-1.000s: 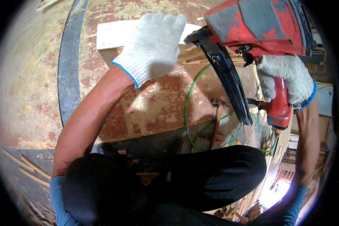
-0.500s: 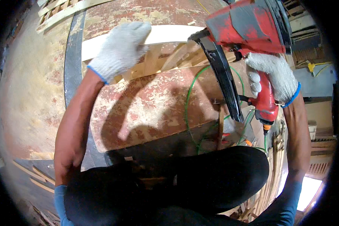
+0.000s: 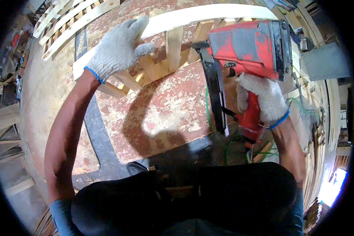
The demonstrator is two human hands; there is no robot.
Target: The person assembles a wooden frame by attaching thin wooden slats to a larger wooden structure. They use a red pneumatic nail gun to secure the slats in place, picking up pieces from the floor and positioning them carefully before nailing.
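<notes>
Gripping nail gun (image 3: 244,45), right hand (image 3: 264,96) curled

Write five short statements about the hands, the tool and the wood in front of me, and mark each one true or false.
1. The right hand grips the red and grey nail gun. True.
2. The left hand is bare. False: it wears a whitish glove.
3. A slatted wooden panel lies at the upper left of the picture. True.
4. The long pale board lies across the person's knees. False: it lies beyond them, in the upper part of the picture.
5. The person's trousers are dark. True.
</notes>
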